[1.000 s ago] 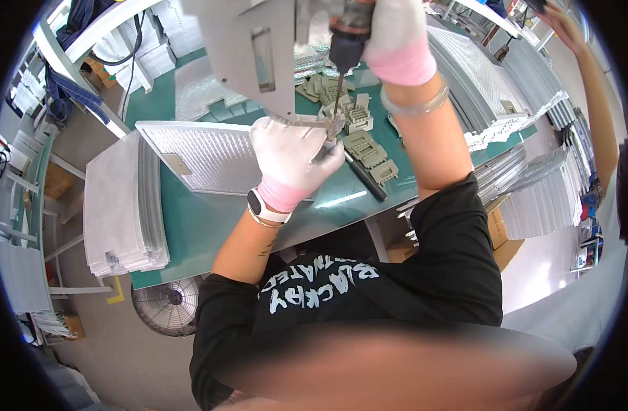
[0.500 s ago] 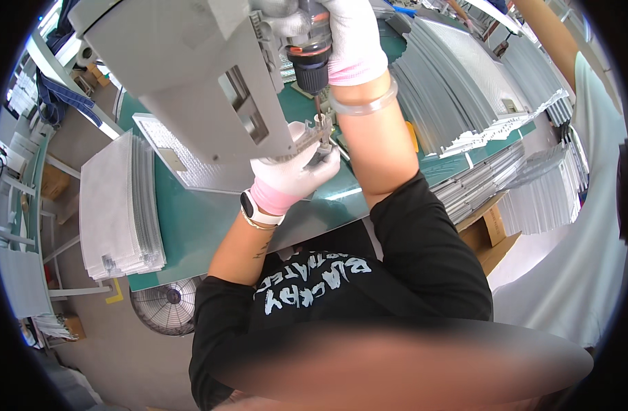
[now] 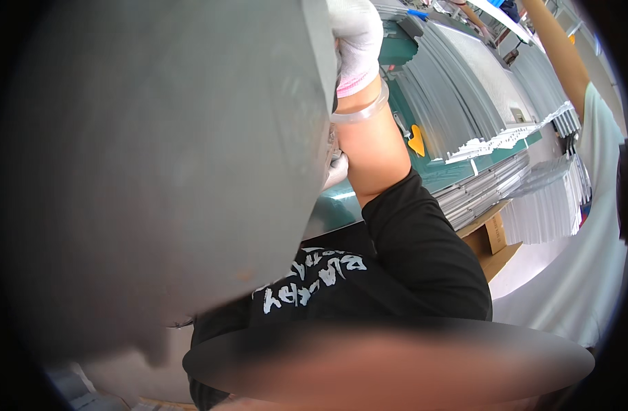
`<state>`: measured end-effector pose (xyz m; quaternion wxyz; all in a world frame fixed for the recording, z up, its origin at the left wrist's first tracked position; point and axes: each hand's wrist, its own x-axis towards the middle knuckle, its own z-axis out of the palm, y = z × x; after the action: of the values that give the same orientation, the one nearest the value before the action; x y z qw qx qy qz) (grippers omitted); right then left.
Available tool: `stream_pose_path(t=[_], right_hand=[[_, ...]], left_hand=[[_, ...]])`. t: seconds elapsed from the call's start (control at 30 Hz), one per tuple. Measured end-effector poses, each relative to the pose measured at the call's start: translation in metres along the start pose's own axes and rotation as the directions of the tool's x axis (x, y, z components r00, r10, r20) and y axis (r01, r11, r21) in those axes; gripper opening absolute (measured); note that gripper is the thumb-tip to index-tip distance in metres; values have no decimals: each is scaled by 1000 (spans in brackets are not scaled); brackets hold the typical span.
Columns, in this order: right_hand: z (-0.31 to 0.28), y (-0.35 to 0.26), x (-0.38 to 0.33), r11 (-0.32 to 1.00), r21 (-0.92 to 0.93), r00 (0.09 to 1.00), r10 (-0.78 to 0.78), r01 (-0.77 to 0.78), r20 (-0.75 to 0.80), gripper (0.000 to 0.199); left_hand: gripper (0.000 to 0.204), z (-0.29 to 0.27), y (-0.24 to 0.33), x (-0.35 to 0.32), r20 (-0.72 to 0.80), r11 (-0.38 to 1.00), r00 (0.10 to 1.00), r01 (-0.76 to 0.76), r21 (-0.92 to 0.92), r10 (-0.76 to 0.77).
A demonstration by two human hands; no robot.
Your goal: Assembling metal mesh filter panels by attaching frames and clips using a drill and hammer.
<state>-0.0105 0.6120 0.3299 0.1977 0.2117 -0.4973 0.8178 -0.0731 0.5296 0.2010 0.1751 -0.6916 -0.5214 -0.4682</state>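
Note:
A large grey housing (image 3: 183, 157), blurred and very close, covers the left half of the head view. At its right edge my right hand (image 3: 358, 44), in a white glove with a pink cuff, is closed around a power drill; now almost all of the drill is hidden, though it showed plainly half a second ago. Below, only the gloved fingertips of my left hand (image 3: 337, 171) come out past the housing's edge. They are closed at a small clear plastic part (image 3: 332, 142), most of which is hidden too.
A green-topped table (image 3: 458, 171) carries tall stacks of grey-white ribbed panels (image 3: 458, 82) at the right. A yellow heart-shaped piece (image 3: 416, 141) lies beside them. Under the table are more panels and an open cardboard box (image 3: 492, 240). Another person's arm (image 3: 564, 51) is at far right.
The grey housing has come much nearer and swung over the view, hiding the drill, most of my left hand and the left side of the table. My right hand has shifted slightly left.

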Motion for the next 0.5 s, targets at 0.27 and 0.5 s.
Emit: stream_pose_path(t=[0.27, 0.5], right_hand=[[-32, -4, 1, 887, -456, 975, 41, 64, 216, 55], [-69, -43, -11, 817, -16, 763, -545, 577, -348, 20]], left_hand=[[17, 2, -6, -12, 113, 997, 991, 73, -21, -70], [24, 3, -12, -31, -101, 996, 992, -64, 60, 70]])
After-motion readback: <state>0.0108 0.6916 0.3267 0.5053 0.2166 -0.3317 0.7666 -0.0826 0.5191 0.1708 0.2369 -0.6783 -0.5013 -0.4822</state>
